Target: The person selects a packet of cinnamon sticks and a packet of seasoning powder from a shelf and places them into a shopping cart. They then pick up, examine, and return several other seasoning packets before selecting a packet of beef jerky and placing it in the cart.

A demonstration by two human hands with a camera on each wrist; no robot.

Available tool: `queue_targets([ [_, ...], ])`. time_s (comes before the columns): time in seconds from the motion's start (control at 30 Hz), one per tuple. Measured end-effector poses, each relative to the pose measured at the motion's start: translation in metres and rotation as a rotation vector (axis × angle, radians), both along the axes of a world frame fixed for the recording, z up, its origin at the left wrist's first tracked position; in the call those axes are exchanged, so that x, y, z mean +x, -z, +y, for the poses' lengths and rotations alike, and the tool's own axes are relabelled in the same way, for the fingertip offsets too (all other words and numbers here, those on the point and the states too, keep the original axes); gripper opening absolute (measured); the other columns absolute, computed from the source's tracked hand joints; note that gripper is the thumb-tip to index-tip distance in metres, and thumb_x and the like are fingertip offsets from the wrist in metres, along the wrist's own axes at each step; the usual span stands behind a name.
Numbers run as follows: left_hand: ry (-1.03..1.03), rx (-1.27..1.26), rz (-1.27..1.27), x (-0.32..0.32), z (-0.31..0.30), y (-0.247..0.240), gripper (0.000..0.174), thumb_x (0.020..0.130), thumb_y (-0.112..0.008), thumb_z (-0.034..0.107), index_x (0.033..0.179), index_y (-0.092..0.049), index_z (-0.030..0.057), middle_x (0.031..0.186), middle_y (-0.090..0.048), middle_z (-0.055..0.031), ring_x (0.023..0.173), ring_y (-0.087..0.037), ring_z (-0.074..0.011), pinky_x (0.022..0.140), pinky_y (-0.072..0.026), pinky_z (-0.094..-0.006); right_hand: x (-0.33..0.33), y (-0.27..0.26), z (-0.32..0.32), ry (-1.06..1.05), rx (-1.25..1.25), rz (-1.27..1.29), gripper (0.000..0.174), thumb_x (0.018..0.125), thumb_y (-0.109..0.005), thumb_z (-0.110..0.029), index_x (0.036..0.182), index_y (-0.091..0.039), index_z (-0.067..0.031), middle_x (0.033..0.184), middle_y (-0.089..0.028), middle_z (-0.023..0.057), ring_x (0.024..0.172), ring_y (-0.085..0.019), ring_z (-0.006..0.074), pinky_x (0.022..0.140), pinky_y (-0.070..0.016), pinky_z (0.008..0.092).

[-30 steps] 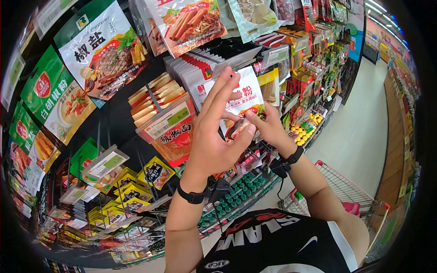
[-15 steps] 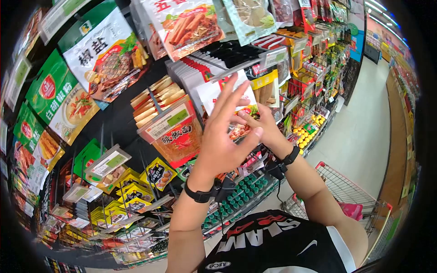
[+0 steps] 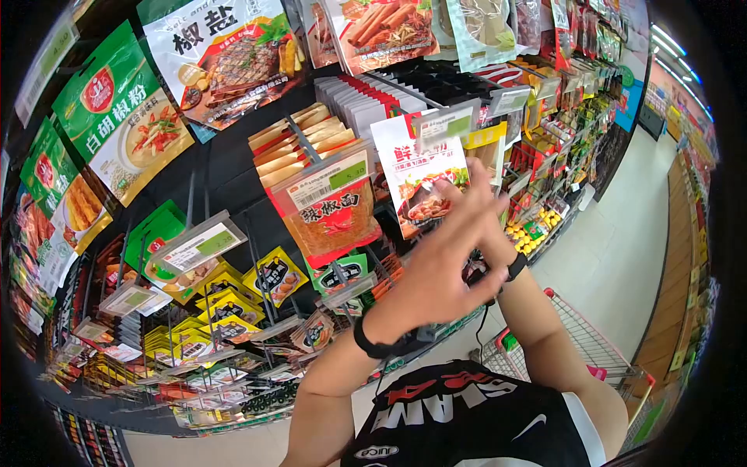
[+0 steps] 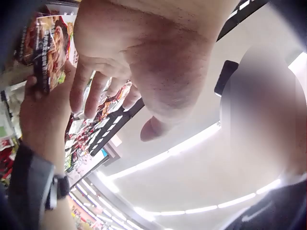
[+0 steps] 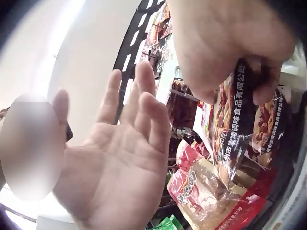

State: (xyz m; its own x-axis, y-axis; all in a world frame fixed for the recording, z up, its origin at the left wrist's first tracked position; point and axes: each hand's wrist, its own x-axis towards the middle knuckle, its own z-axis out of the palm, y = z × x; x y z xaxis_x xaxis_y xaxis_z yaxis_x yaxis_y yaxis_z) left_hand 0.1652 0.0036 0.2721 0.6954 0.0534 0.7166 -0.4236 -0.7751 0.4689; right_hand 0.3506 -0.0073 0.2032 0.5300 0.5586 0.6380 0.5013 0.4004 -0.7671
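Note:
A white seasoning packet (image 3: 424, 175) with red lettering and a food picture hangs at the front of a row of like packets, just below a price tag. My right hand (image 5: 230, 43) pinches the packet's lower part between thumb and fingers in the right wrist view. In the head view that hand is partly hidden behind my left hand (image 3: 440, 272). The left hand holds nothing; its fingers are extended and the thumb stands apart, as the left wrist view also shows. A red chili powder bag (image 3: 331, 218) hangs left of the packet.
Large pouches (image 3: 226, 58) hang above, with green pepper pouches (image 3: 124, 117) at the left. Metal hooks and price tags (image 3: 198, 245) jut out over yellow packets (image 3: 272, 276). A shopping cart (image 3: 595, 335) stands in the aisle at the right.
My left hand has moved right and down, in front of the right hand, uncovering more of the white packet. The head view has shifted, bringing the shelf goods rightward.

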Motion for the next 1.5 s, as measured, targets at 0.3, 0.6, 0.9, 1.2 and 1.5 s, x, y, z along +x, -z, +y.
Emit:
queue_targets([
  [0.3, 0.373, 0.032, 0.458, -0.038, -0.035, 0.066, 0.078, 0.091, -0.07, 0.034, 0.156, -0.034, 0.0103, 0.158, -0.037, -0.0169, 0.135, -0.05, -0.0378, 0.108, -0.045, -0.0452, -0.022, -0.013, -0.003, 0.301, 0.068, -0.541, 0.049, 0.091, -0.065, -0.007, 0.139, -0.055, -0.0094, 0.133, -0.049, 0.0265, 0.126, -0.05, 0.0451, 0.105, -0.0417, 0.0452],
  [0.6, 0.417, -0.022, 0.565, -0.041, -0.041, 0.095, 0.072, 0.091, -0.072, 0.03, 0.151, -0.042, 0.0066, 0.148, -0.049, -0.018, 0.128, -0.055, -0.0374, 0.106, -0.046, -0.0433, -0.019, -0.018, 0.014, 0.189, -0.203, -0.482, 0.07, 0.084, -0.07, -0.028, 0.148, -0.045, -0.0146, 0.122, -0.053, 0.0254, 0.11, -0.058, 0.045, 0.092, -0.0513, 0.0486],
  [0.9, 0.525, -0.043, 0.734, -0.023, -0.058, 0.126, 0.066, 0.089, -0.074, 0.031, 0.146, -0.05, 0.0056, 0.138, -0.059, -0.0193, 0.125, -0.058, -0.0375, 0.106, -0.046, -0.0431, -0.01, 0.023, -0.028, -0.034, -0.127, -0.42, 0.058, 0.087, -0.068, -0.018, 0.141, -0.053, -0.0067, 0.145, -0.045, 0.0298, 0.129, -0.051, 0.0463, 0.109, -0.0439, 0.0446],
  [1.2, 0.967, -0.085, 1.134, 0.003, -0.078, 0.188, 0.079, 0.085, -0.075, 0.043, 0.149, -0.044, 0.0071, 0.15, -0.048, -0.0194, 0.136, -0.049, -0.0371, 0.113, -0.0405, -0.0424, 0.01, 0.077, -0.174, 0.025, -0.081, -0.05, 0.014, 0.091, -0.067, -0.008, 0.102, -0.067, 0.0009, 0.107, -0.068, 0.0141, 0.097, -0.069, 0.0301, 0.085, -0.0557, 0.0383],
  [1.5, 0.881, 0.118, 1.161, 0.1, -0.151, 0.197, 0.071, 0.094, -0.065, 0.05, 0.142, -0.05, 0.0015, 0.14, -0.055, -0.0228, 0.128, -0.054, -0.04, 0.109, -0.0432, -0.0435, 0.079, 0.27, -0.34, 0.162, -1.275, 0.012, 0.038, 0.087, -0.067, -0.032, 0.112, -0.068, -0.0035, 0.102, -0.071, 0.0221, 0.097, -0.068, 0.0423, 0.084, -0.0551, 0.0519],
])
